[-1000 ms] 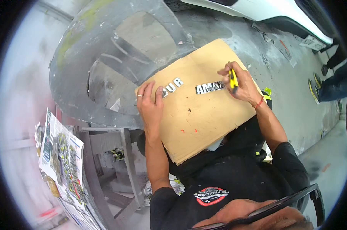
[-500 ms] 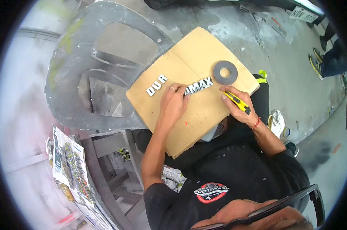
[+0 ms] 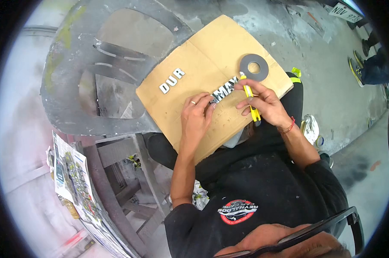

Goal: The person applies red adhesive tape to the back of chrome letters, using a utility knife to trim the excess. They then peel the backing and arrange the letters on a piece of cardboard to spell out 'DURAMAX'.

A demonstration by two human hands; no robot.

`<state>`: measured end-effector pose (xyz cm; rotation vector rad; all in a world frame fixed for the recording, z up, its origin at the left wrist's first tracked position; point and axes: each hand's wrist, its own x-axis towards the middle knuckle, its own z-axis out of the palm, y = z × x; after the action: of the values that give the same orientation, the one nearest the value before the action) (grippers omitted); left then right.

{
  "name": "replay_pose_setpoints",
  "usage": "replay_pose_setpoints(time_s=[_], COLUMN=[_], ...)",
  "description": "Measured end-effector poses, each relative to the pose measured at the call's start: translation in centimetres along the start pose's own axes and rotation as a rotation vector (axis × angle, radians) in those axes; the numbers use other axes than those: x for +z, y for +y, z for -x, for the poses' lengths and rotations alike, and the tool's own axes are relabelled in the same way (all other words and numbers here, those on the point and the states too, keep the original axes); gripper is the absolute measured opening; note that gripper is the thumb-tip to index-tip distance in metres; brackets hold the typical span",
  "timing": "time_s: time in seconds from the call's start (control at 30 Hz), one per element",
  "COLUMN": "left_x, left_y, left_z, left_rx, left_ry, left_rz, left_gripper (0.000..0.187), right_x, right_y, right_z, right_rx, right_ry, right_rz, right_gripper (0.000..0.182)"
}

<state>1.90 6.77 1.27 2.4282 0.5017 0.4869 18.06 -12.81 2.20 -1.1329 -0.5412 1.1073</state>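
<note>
A brown cardboard sheet (image 3: 177, 118) lies across my lap, bearing raised letters. The separate letters DUR (image 3: 172, 81) sit to the left. Right of them is a joined letter emblem (image 3: 223, 91) reading MAX, its left end partly covered by fingers. My left hand (image 3: 196, 115) presses thumb and fingertips against that left end. Between the fingers of my right hand (image 3: 265, 104) is a yellow snap-off utility knife (image 3: 248, 95), tip pointing up beside the X. A roll of grey tape (image 3: 263, 69) lies flat near the cardboard's right corner.
A paint-spotted grey plastic chair (image 3: 70, 103) stands beyond the cardboard to the left. Lower left, newspapers (image 3: 76, 170) are stacked by a wooden frame (image 3: 136, 202). A person's shoes (image 3: 357, 71) are at the right, near a license plate (image 3: 346, 13).
My right hand has turned the utility knife more upright and brought its tip up near the X. My left hand remains at the emblem's left end. The view has shifted slightly.
</note>
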Motion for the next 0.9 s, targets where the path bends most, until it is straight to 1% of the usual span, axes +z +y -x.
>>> replay_pose_setpoints(time_s=[0.03, 0.07, 0.1, 0.13, 0.17, 0.2, 0.23, 0.3, 0.33, 0.4, 0.57, 0.63, 0.7, 0.73, 0.8, 0.83, 0.9], left_x=[0.6, 0.9, 1.2, 1.5, 1.7, 1.8, 1.8, 1.9, 1.9, 2.0, 2.3, 2.4, 2.4, 2.4, 2.3, 2.2, 2.2], left_y=[-0.4, -0.7, -0.8, -0.9, -0.8, -0.7, -0.6, -1.2, -1.5, -1.3, -0.9, -1.1, -1.1, -1.1, -0.9, -0.9, -1.1], left_z=[0.2, 0.4, 0.6, 0.9, 1.1, 1.3, 1.3, 1.3, 1.3, 1.3, 1.4, 1.3, 1.3, 1.3, 1.1, 1.1, 1.3], left_rx=[0.046, 0.046, 0.056, 0.063, 0.061, 0.037, 0.014, 0.058, 0.101, 0.099, 0.08, 0.114, 0.097, 0.083, 0.077, 0.076, 0.084], left_ry=[0.01, -0.001, 0.032, 0.062, 0.047, 0.084, 0.125, 0.111, 0.105, 0.114, 0.149, 0.172, 0.171, 0.169, 0.172, 0.175, 0.177], left_rz=[0.008, 0.011, -0.008, -0.026, -0.02, -0.008, 0.002, -0.012, -0.025, -0.038, -0.054, -0.069, -0.055, -0.043, -0.041, -0.042, -0.044], left_gripper=[0.025, 0.025, 0.023, 0.02, 0.02, 0.02, 0.021, 0.021, 0.021, 0.021, 0.022, 0.021, 0.021, 0.02, 0.02, 0.02, 0.021], right_x=[0.3, 1.1, 2.0, 2.6, 3.1, 3.4, 3.1, 2.7, 2.9, 3.9, 4.4, 4.4, 4.2, 4.1, 3.9, 3.8, 3.7], right_y=[0.0, 0.1, -0.6, -1.2, -1.2, -0.5, 0.5, 1.8, 1.7, 1.1, 2.8, 2.8, 2.9, 2.9, 2.8, 3.0, 3.2], right_z=[0.0, 0.4, 0.7, 1.0, 1.3, 1.5, 1.3, 0.7, 0.7, 0.6, -0.1, -0.3, -0.3, -0.3, -0.1, -0.1, -0.2], right_rx=[0.065, 0.024, 0.03, 0.047, 0.065, 0.064, 0.069, -0.065, -0.065, -0.196, -0.245, -0.26, -0.277, -0.274, -0.169, -0.168, -0.267], right_ry=[0.015, 0.055, 0.065, 0.084, 0.103, 0.166, 0.172, 0.162, 0.172, 0.176, 0.166, 0.167, 0.099, 0.096, 0.1, 0.097, 0.173], right_rz=[0.237, 0.259, 0.254, 0.338, 0.421, 0.402, 0.396, 0.859, 0.851, 1.023, 1.068, 1.064, 1.112, 1.115, 1.154, 1.155, 0.952], right_gripper=[0.059, 0.057, 0.057, 0.055, 0.053, 0.049, 0.049, 0.048, 0.048, 0.046, 0.047, 0.047, 0.05, 0.05, 0.057, 0.057, 0.059])
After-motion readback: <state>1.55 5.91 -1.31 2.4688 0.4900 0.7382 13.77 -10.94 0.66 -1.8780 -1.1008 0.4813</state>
